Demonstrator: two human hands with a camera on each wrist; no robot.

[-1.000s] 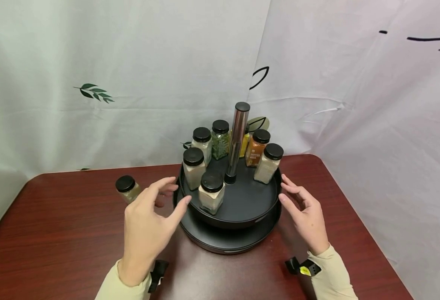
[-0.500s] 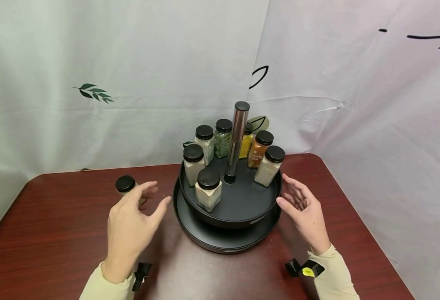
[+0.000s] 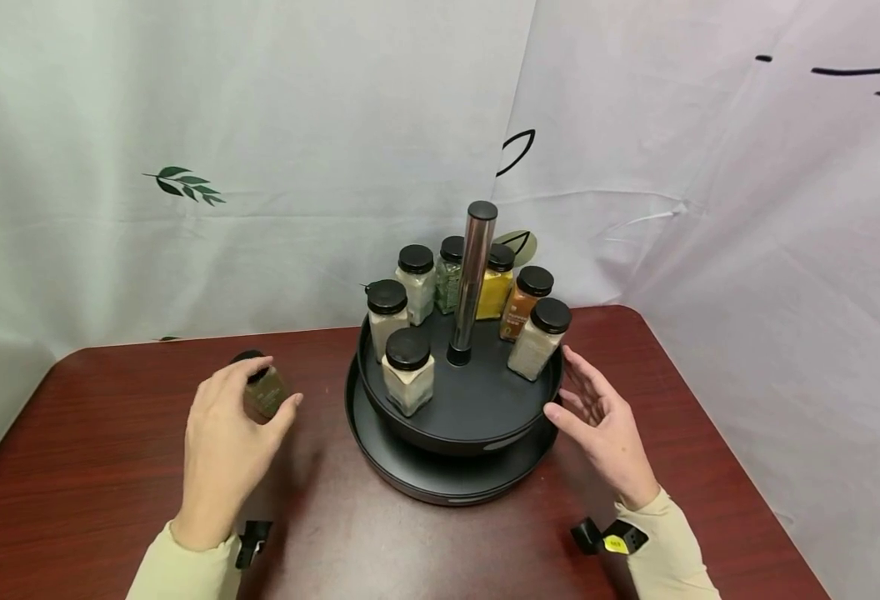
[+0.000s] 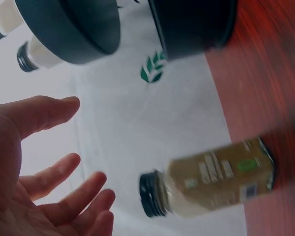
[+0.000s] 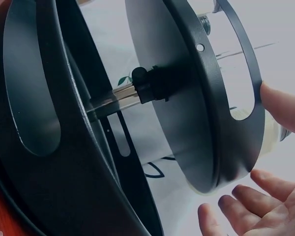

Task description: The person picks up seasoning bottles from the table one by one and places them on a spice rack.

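A two-tier black turntable rack stands on the table, its upper tray (image 3: pixel 477 408) carrying several spice jars with black lids. My right hand (image 3: pixel 608 433) is at the tray's right rim; in the right wrist view the thumb (image 5: pixel 285 109) and index fingertip touch the rim, the other fingers being loose. My left hand (image 3: pixel 218 437) is beside a lone spice jar (image 3: pixel 267 393) left of the rack. That jar (image 4: pixel 216 179) stands upright with greyish-brown contents and a label. The left wrist view shows a gap between it and the spread fingers.
A metal post (image 3: pixel 473 279) with a black cap rises from the rack's middle. The lower tray (image 3: pixel 447 481) is wider and sits on the dark red wooden table (image 3: pixel 95 467). A white printed curtain (image 3: pixel 297 125) hangs behind the table.
The upper tray has turned clockwise as seen from above, carrying its jars round. My left hand has moved left from the tray to the lone jar. My right hand stays at the rim.
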